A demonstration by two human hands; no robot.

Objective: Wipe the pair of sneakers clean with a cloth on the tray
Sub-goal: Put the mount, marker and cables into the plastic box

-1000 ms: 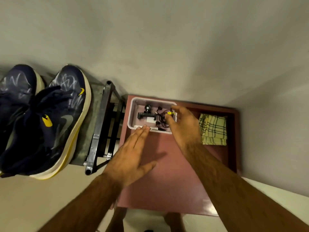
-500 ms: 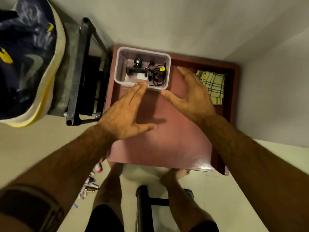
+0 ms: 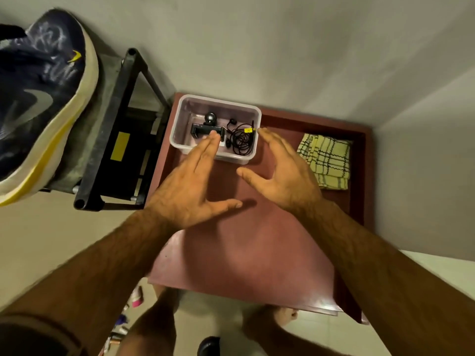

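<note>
Both hands spread wide, empty: left hand (image 3: 190, 186) and right hand (image 3: 282, 173) flank clear box (image 3: 195, 106) on red tray (image 3: 257, 253). Cloth (image 3: 326, 160) right; sneaker (image 3: 38, 98) far left.

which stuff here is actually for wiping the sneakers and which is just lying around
For the job:
- navy sneaker on the grey rack at left
- checked yellow cloth, folded on the tray
- red tray
- left hand and right hand, both open, holding nothing

Just lying about:
- clear plastic box
- black clamp mount inside the box
- coiled black earphones inside the box
- black rack frame
</note>
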